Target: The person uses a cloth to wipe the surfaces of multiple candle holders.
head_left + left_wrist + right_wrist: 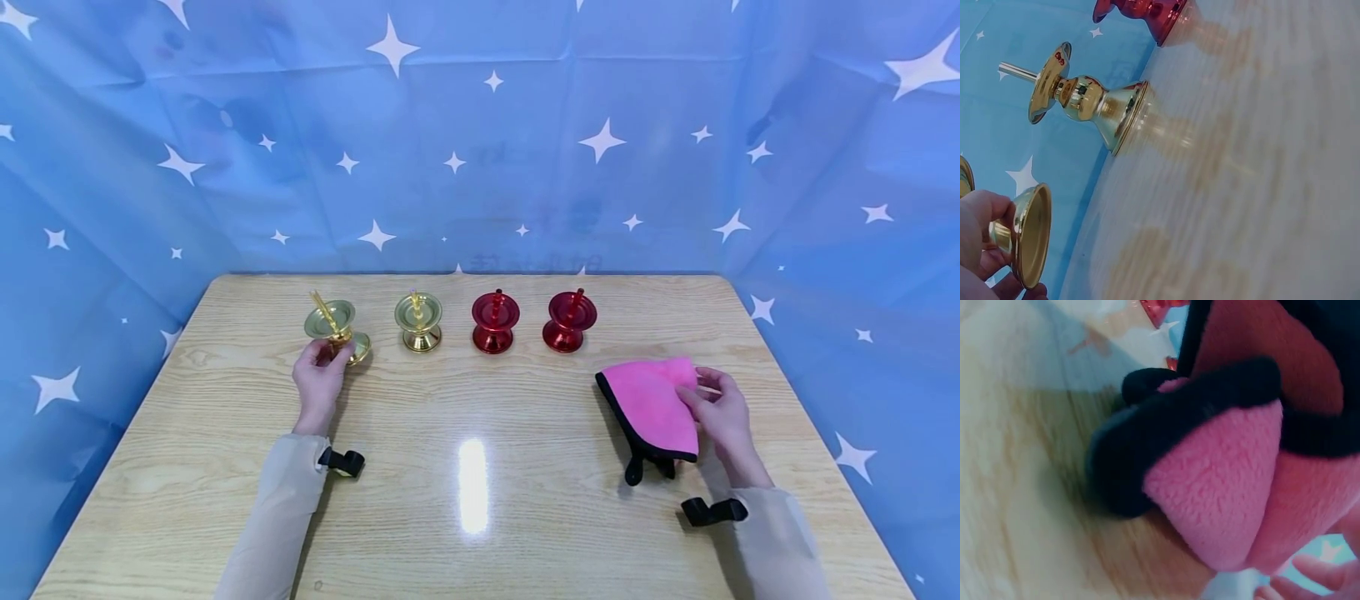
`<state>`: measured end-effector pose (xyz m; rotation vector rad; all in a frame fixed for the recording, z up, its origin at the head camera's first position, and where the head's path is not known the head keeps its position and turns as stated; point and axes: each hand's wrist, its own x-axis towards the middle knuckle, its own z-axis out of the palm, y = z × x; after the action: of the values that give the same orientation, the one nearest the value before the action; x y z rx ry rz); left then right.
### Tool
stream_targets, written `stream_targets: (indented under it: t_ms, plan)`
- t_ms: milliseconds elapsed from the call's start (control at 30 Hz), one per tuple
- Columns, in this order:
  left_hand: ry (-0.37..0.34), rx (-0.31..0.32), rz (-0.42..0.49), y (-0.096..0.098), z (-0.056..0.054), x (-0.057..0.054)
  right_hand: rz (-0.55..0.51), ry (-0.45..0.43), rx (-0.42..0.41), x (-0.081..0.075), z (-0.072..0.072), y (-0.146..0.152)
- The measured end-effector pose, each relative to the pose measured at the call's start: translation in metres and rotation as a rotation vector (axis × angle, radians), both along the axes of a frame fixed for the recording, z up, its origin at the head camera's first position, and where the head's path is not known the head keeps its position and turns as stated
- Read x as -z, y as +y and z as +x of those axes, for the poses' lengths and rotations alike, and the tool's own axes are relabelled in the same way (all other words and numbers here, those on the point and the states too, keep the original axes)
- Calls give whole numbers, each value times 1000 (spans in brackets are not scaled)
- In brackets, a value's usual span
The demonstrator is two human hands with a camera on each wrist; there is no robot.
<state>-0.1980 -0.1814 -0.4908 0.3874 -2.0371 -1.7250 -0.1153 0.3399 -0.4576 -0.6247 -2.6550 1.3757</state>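
Observation:
At the far left of the table, my left hand (320, 387) pinches the stem of a gold candle holder (330, 318). The holder is tilted; in the left wrist view its round base (1036, 234) is raised off the tabletop. On the right, my right hand (726, 417) grips the upper end of a pink plush piece (654, 404) with black trim, thumb on the near side. Black rounded ends hang below its edge. The right wrist view shows the plush (1229, 481) close up, its full shape hidden.
A second gold candle holder (420, 321) stands upright right of the held one. Farther right along the back stand two red candle holders, one (493, 321) near the middle and another (568, 321) beside it. A blue star-patterned cloth (480, 167) hangs behind the wooden table (405, 500).

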Motion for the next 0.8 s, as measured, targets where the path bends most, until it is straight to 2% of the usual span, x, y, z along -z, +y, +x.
stream_targets:
  t_ms: [233, 300, 533, 800]
  plan:
    - [-67, 15, -30, -1, -3, 3, 124, 193, 75, -14, 1, -15]
    - [-75, 23, -52, 0, -4, 3, 130, 232, 84, -19, 2, -20]
    - [-100, 57, -96, 2, -7, 2, 60, 275, 70, -33, 5, -35]
    - [-120, 91, -116, 2, -14, 6, 55, 325, 14, -39, 6, -41]
